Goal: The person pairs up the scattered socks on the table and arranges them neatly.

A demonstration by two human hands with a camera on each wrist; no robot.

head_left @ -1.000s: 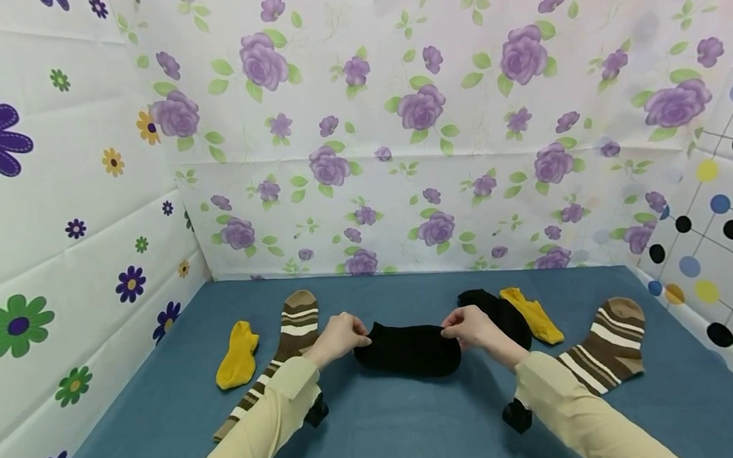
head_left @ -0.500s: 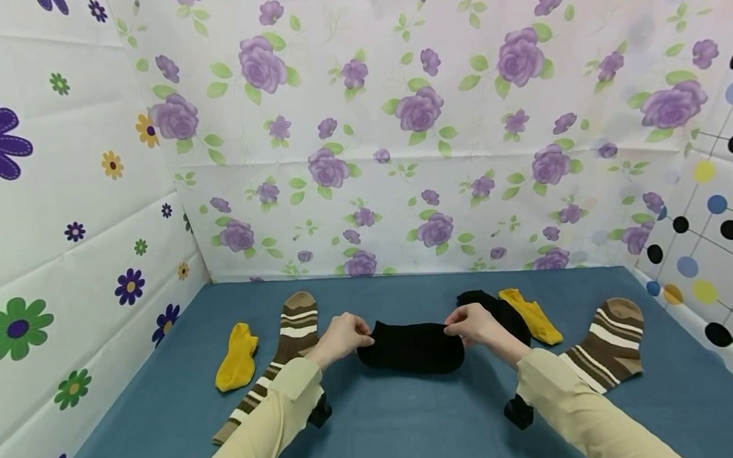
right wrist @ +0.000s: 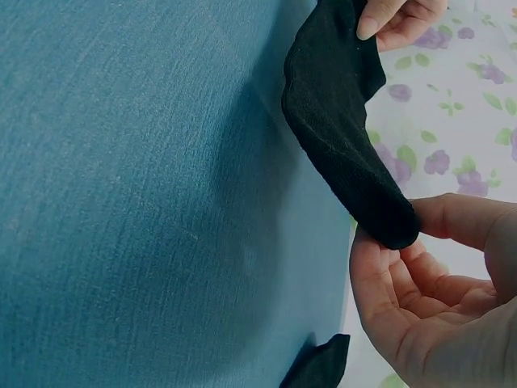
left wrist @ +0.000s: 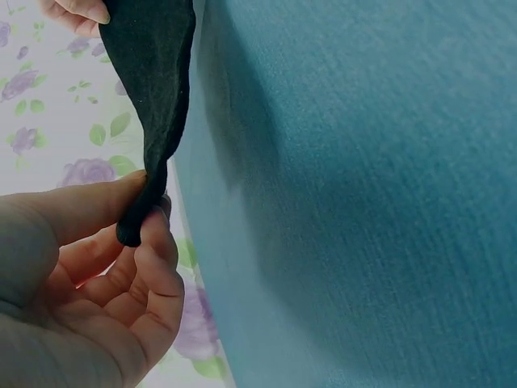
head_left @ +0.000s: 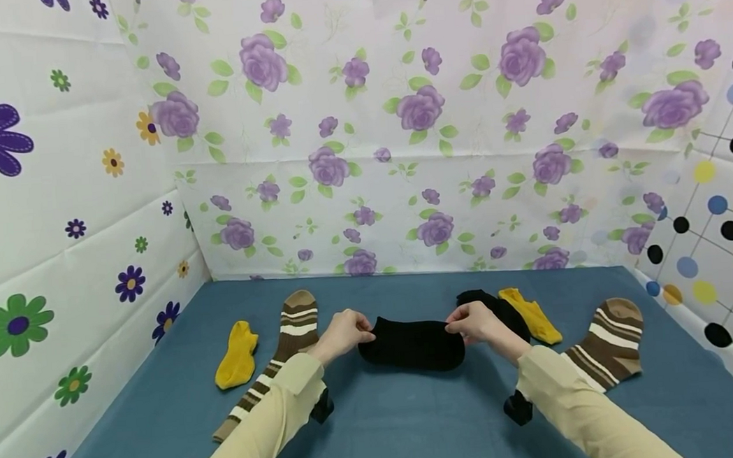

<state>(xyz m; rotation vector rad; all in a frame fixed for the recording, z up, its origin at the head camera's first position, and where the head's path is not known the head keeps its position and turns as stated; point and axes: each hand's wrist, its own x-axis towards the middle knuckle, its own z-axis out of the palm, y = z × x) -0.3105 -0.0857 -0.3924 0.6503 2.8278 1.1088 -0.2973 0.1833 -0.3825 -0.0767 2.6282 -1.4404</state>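
In the head view, a black sock is held lengthwise between the two hands, its left end pinched by thumb and fingers of the left hand, its right end likewise by the right hand. Both forearms, in beige sleeves, are angled inward from seven and five o'clock.

In the left wrist view, the curled fingers under the pinched end are revealed, and the sock is seen nearly edge-on; these details are hidden from the head camera. In the right wrist view, the palm side of the right hand is exposed, and a soft shadow is cast on the blue cloth.

With the held sock as the clock's centre, a yellow sock and a brown-striped sock are laid towards nine; a second black sock, a second yellow sock and a second striped sock towards three. At twelve, the surface is backed by a rose-printed sheet.
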